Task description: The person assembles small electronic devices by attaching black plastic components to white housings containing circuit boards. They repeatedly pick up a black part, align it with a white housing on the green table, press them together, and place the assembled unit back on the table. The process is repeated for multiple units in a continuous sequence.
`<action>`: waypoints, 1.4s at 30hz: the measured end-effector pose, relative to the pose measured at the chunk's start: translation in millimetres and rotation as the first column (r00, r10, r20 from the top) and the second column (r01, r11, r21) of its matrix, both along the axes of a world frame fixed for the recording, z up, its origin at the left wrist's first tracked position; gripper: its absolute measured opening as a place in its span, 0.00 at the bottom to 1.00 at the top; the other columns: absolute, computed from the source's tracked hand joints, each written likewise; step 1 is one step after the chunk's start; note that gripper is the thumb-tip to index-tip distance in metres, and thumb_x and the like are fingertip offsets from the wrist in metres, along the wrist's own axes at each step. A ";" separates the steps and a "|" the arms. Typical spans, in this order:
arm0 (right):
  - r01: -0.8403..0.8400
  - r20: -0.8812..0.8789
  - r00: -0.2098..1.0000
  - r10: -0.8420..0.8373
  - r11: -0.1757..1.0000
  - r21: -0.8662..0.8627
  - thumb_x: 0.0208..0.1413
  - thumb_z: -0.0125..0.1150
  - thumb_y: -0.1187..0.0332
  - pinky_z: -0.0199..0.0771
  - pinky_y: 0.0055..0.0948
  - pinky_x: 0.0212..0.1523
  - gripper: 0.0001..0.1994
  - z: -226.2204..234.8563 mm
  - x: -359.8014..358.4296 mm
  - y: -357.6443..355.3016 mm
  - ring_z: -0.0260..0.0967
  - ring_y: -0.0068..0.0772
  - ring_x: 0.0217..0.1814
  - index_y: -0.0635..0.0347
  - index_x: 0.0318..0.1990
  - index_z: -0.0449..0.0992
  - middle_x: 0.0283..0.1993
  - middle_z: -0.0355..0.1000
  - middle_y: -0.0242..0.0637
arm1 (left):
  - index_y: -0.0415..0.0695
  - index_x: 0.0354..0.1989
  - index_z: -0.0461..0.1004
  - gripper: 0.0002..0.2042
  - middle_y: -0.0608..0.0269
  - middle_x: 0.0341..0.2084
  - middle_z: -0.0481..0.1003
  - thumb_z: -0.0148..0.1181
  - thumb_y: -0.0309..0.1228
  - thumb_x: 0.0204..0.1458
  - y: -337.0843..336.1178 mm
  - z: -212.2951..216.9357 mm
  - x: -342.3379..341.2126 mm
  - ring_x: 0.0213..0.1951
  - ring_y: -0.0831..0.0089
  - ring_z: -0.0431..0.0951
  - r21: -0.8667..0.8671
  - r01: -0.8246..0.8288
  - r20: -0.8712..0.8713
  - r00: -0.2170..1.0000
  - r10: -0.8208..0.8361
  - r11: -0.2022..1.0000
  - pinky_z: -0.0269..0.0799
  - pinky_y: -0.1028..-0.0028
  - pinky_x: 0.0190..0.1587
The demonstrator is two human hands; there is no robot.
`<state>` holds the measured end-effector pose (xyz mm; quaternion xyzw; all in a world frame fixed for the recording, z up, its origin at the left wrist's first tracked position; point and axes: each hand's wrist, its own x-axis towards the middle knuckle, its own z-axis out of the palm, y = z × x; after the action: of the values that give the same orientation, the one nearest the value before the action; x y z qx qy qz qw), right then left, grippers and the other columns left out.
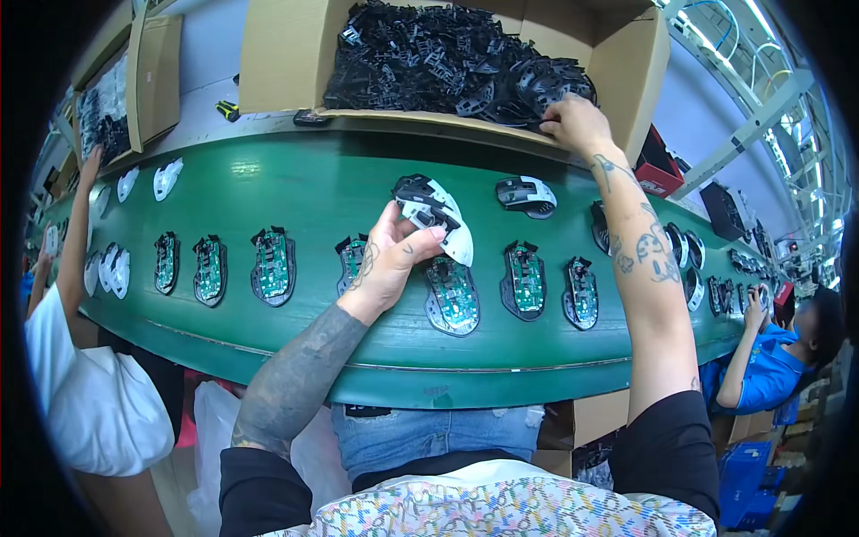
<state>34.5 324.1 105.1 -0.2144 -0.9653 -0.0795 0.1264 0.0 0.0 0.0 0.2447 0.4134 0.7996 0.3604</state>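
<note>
My left hand (390, 261) is closed around a white-and-black computer mouse shell (458, 240), lifted over the green work surface and tilted so that its black inner side partly shows. Under it, a mouse base with a green circuit board (453, 302) lies on the surface. My right hand (580, 123) reaches to the front right of a cardboard box (631, 85) heaped with small black plastic parts (420, 67). Its fingers are curled together among larger black pieces (546, 80); what is between them is hidden.
More bases with circuit boards (273, 268) stand in a row on the green surface (340, 161). A white-and-black mouse (526, 195) sits beyond them; white shells (165, 179) lie at left. People work at left (98, 394) and right (774, 358). A yellow-black tool (228, 110) lies left of the box.
</note>
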 end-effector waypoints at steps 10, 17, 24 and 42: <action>-0.409 -0.473 0.860 -0.192 0.296 -0.863 0.53 0.63 0.64 0.57 0.15 0.21 0.09 -15.1 73.3 -65.7 0.61 0.14 0.22 0.58 0.37 0.76 0.25 0.68 0.23 | 0.38 0.51 0.61 0.24 0.53 0.43 0.73 0.62 0.34 0.50 -3.5 -4.1 -2.9 0.43 0.66 0.77 -0.005 -0.034 0.006 0.999 0.034 0.999 0.77 0.70 0.44; -0.399 -0.411 0.911 -0.048 -0.363 -0.842 0.56 0.61 0.67 0.54 0.14 0.18 0.05 -82.7 96.4 -154.9 0.60 0.14 0.21 0.57 0.34 0.73 0.23 0.66 0.23 | 0.35 0.55 0.59 0.27 0.52 0.41 0.74 0.57 0.41 0.55 -4.7 -0.6 2.9 0.39 0.69 0.78 -0.102 -0.038 -0.110 0.994 0.027 0.994 0.76 0.71 0.41; -0.419 -0.430 0.903 0.012 -0.203 -0.885 0.54 0.63 0.70 0.56 0.13 0.23 0.05 -77.5 97.7 -160.4 0.59 0.11 0.24 0.61 0.35 0.75 0.25 0.68 0.23 | 0.37 0.56 0.60 0.29 0.57 0.43 0.75 0.63 0.41 0.51 -4.0 -0.3 1.6 0.43 0.71 0.77 -0.143 -0.003 -0.168 0.986 -0.021 0.990 0.77 0.75 0.38; -0.381 -0.387 0.922 -0.017 0.135 -0.915 0.43 0.73 0.62 0.66 0.17 0.36 0.23 -87.7 90.8 -176.6 0.64 0.14 0.34 0.63 0.46 0.75 0.33 0.72 0.26 | 0.38 0.53 0.59 0.30 0.57 0.44 0.70 0.65 0.23 0.39 -13.7 9.6 -1.0 0.47 0.69 0.73 -0.037 0.096 0.003 0.995 -0.096 0.995 0.68 0.66 0.53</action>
<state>125.3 147.5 17.4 -0.1330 -0.7700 0.6136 0.1134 -1.0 -13.7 9.6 0.2572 0.4157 0.7737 0.4031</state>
